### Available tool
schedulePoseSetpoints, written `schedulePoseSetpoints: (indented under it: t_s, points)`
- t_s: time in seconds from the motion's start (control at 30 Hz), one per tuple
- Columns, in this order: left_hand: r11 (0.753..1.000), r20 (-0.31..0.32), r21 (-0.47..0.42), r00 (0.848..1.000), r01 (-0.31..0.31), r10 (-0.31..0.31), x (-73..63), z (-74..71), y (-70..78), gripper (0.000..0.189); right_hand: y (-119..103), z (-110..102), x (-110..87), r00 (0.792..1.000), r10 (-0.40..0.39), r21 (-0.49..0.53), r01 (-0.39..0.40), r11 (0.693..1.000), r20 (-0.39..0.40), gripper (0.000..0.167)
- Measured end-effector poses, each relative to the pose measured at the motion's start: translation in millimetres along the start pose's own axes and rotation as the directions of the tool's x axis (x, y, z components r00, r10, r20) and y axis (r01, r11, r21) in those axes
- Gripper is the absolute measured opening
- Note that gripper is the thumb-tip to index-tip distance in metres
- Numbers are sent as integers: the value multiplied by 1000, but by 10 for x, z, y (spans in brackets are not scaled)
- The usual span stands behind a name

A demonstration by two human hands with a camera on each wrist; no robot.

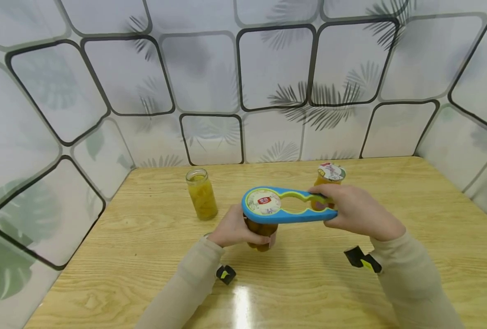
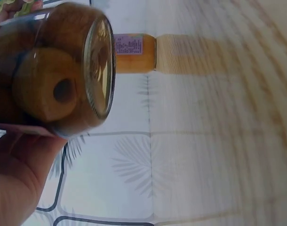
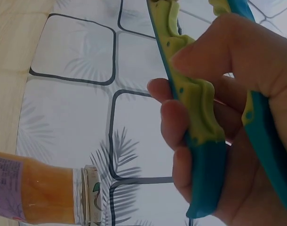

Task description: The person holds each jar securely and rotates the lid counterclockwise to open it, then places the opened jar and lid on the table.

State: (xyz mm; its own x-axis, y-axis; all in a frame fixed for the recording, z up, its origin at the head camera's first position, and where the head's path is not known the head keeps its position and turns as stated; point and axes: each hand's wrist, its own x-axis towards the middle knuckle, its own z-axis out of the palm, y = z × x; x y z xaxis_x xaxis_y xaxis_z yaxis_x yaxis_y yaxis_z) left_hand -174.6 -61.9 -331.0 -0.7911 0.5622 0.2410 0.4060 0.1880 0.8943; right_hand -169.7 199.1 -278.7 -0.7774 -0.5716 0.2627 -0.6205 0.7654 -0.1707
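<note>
A glass jar [image 1: 261, 234] of brown round fruit is gripped in my left hand [image 1: 237, 228]. In the left wrist view the jar's bottom [image 2: 100, 70] shows, raised off the table. The ring of a blue and yellow-green jar opener [image 1: 290, 205] surrounds its patterned lid [image 1: 264, 202]. My right hand [image 1: 356, 208] holds the opener's two handles at the far end. The right wrist view shows the fingers [image 3: 174, 125] curled round one handle, with the thumb over it.
An uncovered glass jar [image 1: 202, 196] of yellow fruit stands at the back left of the wooden table [image 1: 144, 274]. Behind my right hand is a lidded jar [image 1: 331, 172] of orange contents. A patterned wall covering [image 1: 276, 132] borders the table's back and sides.
</note>
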Motion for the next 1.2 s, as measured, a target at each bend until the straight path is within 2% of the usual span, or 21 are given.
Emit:
schedulePoseSetpoints:
  t_s: [0.13,0.33,0.5,0.73,0.87,1.0,1.1,1.2]
  points:
    - [999,69,-34,997,-33,35,8,-19,-30,63,20,2,-1,1000,-22,6,22,1000,7,53]
    - [994,134,-68,986,-88,97,16,-41,-59,71,40,-1,-3,998,-62,22,62,998,5,54]
    - [989,203,-100,971,-106,125,14,-59,-75,77,52,-10,0,995,-94,41,93,995,26,54]
    - [994,299,-49,948,-102,112,-6,-77,-61,82,85,-10,-4,989,-139,82,134,988,60,55]
    - [989,344,-63,927,-137,151,0,-72,-58,85,105,-8,-13,985,-157,92,150,984,72,56]
    - [982,378,-98,906,-164,189,10,-68,-61,85,122,3,-19,983,-169,106,161,981,73,56]
    - [981,387,-110,902,-160,191,12,-69,-63,85,129,9,-21,982,-175,117,166,979,73,56]
    - [984,385,-75,906,-162,179,6,-68,-56,84,133,10,-23,981,-179,132,168,977,76,57]
